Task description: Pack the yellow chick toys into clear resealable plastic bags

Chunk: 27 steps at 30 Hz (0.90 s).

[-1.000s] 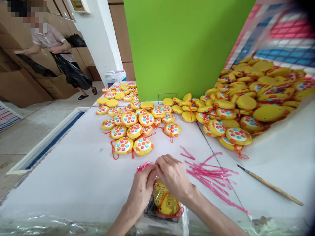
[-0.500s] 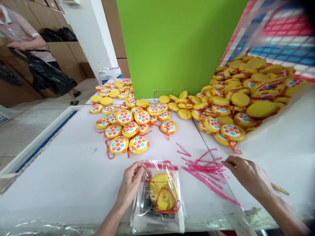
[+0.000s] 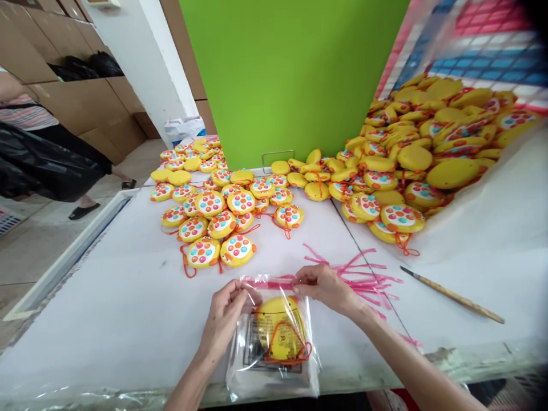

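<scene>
On the table (image 3: 120, 297) before me: a clear bag (image 3: 274, 371) lies flat by the near edge, with a yellow toy (image 3: 278, 319) and its orange cord inside.
My left hand (image 3: 225, 317): thumb and fingers are pinched together on the bag's top left corner.
My right hand (image 3: 327, 288): fingertips are closed on the pink strip (image 3: 268, 282) along the bag's mouth, at its right end.
Surface: white and flat, with a seam running back on the right.
Just right of the bag: loose pink ties (image 3: 372, 279) lie scattered, and a brush (image 3: 454, 295) lies apart from them.
Farther back: a spread of dotted toys (image 3: 222, 211) sits in the middle, and a bigger heap (image 3: 428, 148) rises at the right.
Behind them: a green board (image 3: 291, 74) stands upright.
Room, left: a white pillar (image 3: 145, 68), stacked cardboard boxes (image 3: 81, 103) and grey floor (image 3: 25, 251). A person (image 3: 21, 114) stands there with a black sack (image 3: 43, 165).
</scene>
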Tool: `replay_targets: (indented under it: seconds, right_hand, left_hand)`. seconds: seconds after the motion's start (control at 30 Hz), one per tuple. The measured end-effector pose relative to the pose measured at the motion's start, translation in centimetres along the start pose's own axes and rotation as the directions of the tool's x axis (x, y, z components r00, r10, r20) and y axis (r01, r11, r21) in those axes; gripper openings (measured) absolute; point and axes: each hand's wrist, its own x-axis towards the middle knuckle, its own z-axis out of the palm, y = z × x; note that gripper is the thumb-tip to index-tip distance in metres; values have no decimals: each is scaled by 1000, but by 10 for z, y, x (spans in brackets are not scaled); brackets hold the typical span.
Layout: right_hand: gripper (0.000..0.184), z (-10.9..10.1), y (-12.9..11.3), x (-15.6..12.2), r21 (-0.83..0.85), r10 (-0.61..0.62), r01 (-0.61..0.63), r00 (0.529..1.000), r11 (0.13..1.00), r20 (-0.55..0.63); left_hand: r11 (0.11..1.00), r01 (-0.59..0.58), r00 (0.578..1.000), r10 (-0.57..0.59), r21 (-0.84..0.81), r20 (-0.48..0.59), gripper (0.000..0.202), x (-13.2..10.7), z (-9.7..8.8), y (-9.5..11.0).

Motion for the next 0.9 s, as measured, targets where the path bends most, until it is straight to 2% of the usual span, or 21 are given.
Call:
replay_targets:
  seconds: [0.1, 0.23, 0.43, 0.57, 0.67, 0.77, 0.8, 0.83, 0.87, 0.9]
  right_hand:
    - [10, 2, 5, 0, 60, -5, 5, 1000, 998, 1]
    - [11, 1, 3, -11, 66, -82, 86, 995, 994, -53]
    - [24, 7, -5, -20, -79, -85, 79, 993, 994, -79]
    - [30, 9, -18, -14, -175, -154, 140, 986, 974, -69]
    - [31, 11, -33, 2, -322, -246, 216, 968, 922, -56]
    - [30, 20, -47, 27, -461, -318, 252, 946, 851, -70]
    - [32, 25, -50, 36, -492, -340, 269, 938, 828, -59]
    - [34, 30, -53, 45, -521, -365, 295, 930, 801, -36]
    - [38, 37, -55, 55, -546, -393, 329, 920, 770, 0]
    - [43, 44, -57, 64, -568, -417, 367, 908, 737, 45]
  left_hand:
    - [999, -37, 999, 38, 20, -15, 16, -1, -2, -1]
    - [999, -39, 999, 39, 18, -9, 15, -2, -5, -4]
    - [997, -75, 996, 76, 20, -51, 16, -2, -9, -3]
    - [998, -57, 997, 60, 41, -56, 18, -9, -16, 3]
    - [1000, 7, 992, -6, 8, -124, 19, -17, -37, 11]
    - [997, -9, 974, -8, -71, -225, 19, -20, -85, 36]
    - [996, -63, 957, 44, -56, -286, 20, -18, -106, 51]
    - [993, -121, 919, 115, 6, -378, 21, -15, -128, 69]
    - [977, -183, 841, 214, 111, -496, 22, -11, -149, 90]
    - [944, -235, 714, 331, 233, -617, 20, -8, -167, 110]
